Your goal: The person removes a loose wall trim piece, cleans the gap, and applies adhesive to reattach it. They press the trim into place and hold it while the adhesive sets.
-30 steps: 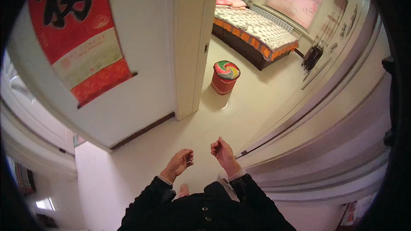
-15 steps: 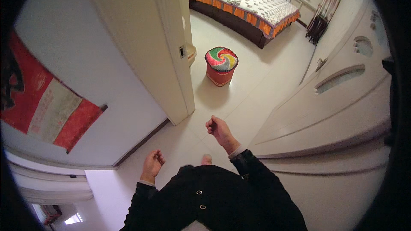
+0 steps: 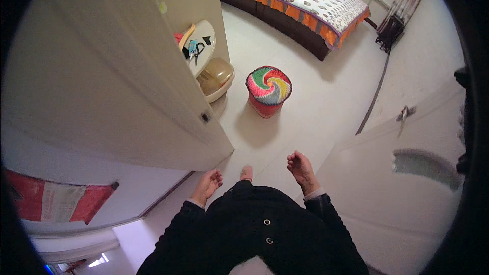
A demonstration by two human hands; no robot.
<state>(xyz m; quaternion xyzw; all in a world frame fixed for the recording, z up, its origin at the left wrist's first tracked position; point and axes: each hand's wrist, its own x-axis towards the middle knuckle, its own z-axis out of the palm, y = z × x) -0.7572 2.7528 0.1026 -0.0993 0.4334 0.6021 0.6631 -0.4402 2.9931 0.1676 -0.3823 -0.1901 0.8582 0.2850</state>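
Both hands hang in the air in front of my dark coat [image 3: 254, 224], touching nothing. My left hand [image 3: 207, 184] is loosely curled, its fingers a little apart and nothing in it. Beyond it is the lower end of the door frame [image 3: 216, 147]. My right hand [image 3: 301, 169] is half curled and holds nothing that shows; it is between the doorway floor and the open door on the right. Ahead on the floor stands a round red stool [image 3: 266, 109] with a swirled multicoloured woven cover [image 3: 270, 84]. One foot [image 3: 246, 172] shows between the hands.
An open pale door [image 3: 372, 173] with a metal handle [image 3: 405, 113] fills the right side. Past the frame, a shelf [image 3: 206, 53] carries black scissors [image 3: 198, 51], above a brownish rounded container [image 3: 216, 75]. A bed [image 3: 300, 0] with orange trim is farther back. A red hanging [image 3: 61, 198] is at left.
I have moved forward into the doorway, so the stool and bed look nearer and the shelf has come into view. Both hands have shifted rightward in the picture, still empty.
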